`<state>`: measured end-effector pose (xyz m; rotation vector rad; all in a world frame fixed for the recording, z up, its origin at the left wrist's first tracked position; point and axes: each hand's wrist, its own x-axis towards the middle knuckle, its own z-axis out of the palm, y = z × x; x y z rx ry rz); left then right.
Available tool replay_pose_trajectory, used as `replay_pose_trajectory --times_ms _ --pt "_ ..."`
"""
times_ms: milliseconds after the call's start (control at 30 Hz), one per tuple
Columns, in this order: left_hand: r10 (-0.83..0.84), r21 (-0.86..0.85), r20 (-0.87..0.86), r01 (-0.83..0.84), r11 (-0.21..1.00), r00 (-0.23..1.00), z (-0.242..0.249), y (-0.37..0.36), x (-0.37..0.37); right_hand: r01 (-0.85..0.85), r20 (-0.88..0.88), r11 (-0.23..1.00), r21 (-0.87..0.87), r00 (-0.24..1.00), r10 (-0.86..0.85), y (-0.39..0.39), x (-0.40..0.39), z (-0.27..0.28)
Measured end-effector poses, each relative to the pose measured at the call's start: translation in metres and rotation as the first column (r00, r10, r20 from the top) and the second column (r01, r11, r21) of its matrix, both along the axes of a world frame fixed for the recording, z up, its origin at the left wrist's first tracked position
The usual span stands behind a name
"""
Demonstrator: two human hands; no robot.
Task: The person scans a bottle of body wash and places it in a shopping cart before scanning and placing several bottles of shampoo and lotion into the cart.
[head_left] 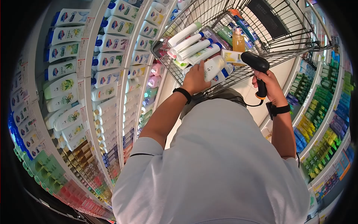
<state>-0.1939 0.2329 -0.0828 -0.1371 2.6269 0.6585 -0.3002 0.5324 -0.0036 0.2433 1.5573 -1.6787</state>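
Observation:
My left hand grips a white bottle at the near edge of the shopping cart, fingers over its side. In my right hand is a black handheld barcode scanner, its head pointing up and left over the cart's rim. Several white bottles lie side by side in the cart, just beyond my left hand. An amber pump bottle stands beside them. Below the scanner head is a white and yellow package, partly covered.
Shelves of white bottles with blue caps line the left side. On the right, a shelf holds rows of green and yellow bottles. A dark panel is fixed to the cart's far side. The scanner's cable hangs near my waist.

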Motion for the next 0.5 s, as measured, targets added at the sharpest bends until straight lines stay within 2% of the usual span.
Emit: replay_pose_trajectory --times_ms 33,100,133,167,233,267,300,367,500 --pt "0.020 0.001 -0.001 -0.020 1.000 1.000 0.014 -0.004 0.001 -0.004 0.002 1.000 -0.017 1.000 0.004 -0.002 -0.005 -0.002" --pt "0.293 0.150 -0.149 -0.272 0.951 0.944 0.041 -0.014 0.004 -0.038 0.001 0.999 -0.014 0.999 0.038 -0.008 -0.014 -0.002" --pt "0.387 0.239 -0.225 -0.335 0.911 0.894 0.052 -0.022 0.008 -0.052 0.001 0.999 -0.013 0.999 0.052 -0.012 -0.018 -0.002" --pt "0.409 0.234 -0.227 -0.358 0.904 0.884 0.061 -0.034 0.010 -0.077 0.000 0.997 -0.019 0.997 0.077 -0.017 -0.022 -0.002" --pt "0.698 0.591 -0.200 -0.483 0.646 0.687 0.078 -0.056 0.017 -0.135 -0.028 0.991 -0.002 0.991 0.134 -0.031 -0.029 0.000" --pt "0.790 0.735 -0.133 -0.475 0.483 0.598 0.091 -0.064 0.023 -0.190 -0.056 0.980 -0.059 0.981 0.187 -0.035 -0.032 -0.005" --pt "0.824 0.721 -0.181 -0.498 0.482 0.537 0.104 -0.075 0.031 -0.160 -0.053 0.987 -0.011 0.986 0.160 -0.044 -0.030 0.001" --pt "0.904 0.758 -0.156 -0.538 0.368 0.398 0.131 -0.091 0.048 -0.243 -0.083 0.965 -0.099 0.968 0.236 -0.055 -0.034 -0.012" --pt "0.913 0.696 -0.383 -0.606 0.384 0.139 0.163 -0.127 0.088 -0.335 -0.077 0.942 -0.020 0.940 0.333 -0.080 -0.035 -0.010"
